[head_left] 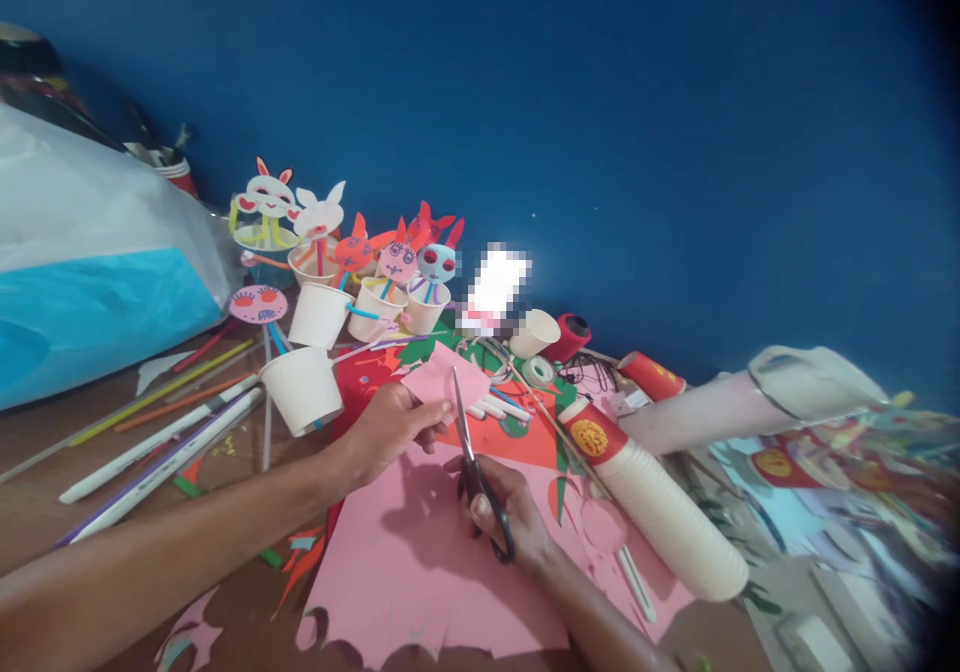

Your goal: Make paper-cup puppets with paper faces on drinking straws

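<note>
My left hand (401, 427) pinches a small piece of pink paper (442, 372) between thumb and fingers. Black-handled scissors (474, 472) are gripped in my right hand (510, 517), blades pointing up against the pink piece. Whether the blades are cutting into it or only lie along it, I cannot tell. Both hands are above a large pink sheet (420, 572) whose near edge has rounded cut-outs. Beyond them stand white paper cups (322, 314) bearing paper animal faces, among them a pink face (397, 260) and a blue-grey face (436, 264).
A long stack of paper cups (667, 512) lies at the right, near a roll of tape (538, 371). White and purple markers (165, 462) lie at the left by a white-and-blue plastic bag (97, 272). A blue wall (600, 132) rises behind. Paper scraps (191, 637) are scattered in front.
</note>
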The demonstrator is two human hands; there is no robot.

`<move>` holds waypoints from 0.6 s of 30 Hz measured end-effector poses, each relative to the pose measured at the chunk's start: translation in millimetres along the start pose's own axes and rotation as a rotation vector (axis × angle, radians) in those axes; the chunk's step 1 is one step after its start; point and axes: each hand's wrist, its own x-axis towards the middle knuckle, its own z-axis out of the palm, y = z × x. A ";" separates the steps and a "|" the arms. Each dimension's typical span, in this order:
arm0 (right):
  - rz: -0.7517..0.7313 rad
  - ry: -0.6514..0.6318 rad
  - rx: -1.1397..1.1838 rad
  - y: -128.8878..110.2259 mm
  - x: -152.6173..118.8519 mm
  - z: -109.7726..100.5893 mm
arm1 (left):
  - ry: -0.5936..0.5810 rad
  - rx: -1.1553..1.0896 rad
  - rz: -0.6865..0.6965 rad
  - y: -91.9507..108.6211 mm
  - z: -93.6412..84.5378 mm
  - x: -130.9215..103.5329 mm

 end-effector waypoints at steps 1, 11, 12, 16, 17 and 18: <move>-0.001 0.004 0.004 -0.6 0.0 0.1 | -0.010 -0.014 0.011 -0.6 -0.4 0.5; -0.003 0.022 0.001 -1.3 -1.1 0.8 | -0.049 -0.117 -0.007 -5.7 -0.9 2.3; -0.002 0.022 -0.001 -1.7 -1.2 1.2 | -0.048 -0.121 -0.013 -5.8 -0.7 2.1; 0.003 0.030 -0.007 -4.3 -1.5 1.9 | -0.035 -0.094 -0.045 -5.2 1.4 0.2; 0.003 0.031 -0.009 -4.8 -1.4 1.9 | -0.036 -0.084 -0.051 -4.8 2.0 -0.4; 0.004 0.031 -0.011 -5.3 -1.3 1.8 | -0.036 -0.076 -0.056 -4.4 2.5 -1.0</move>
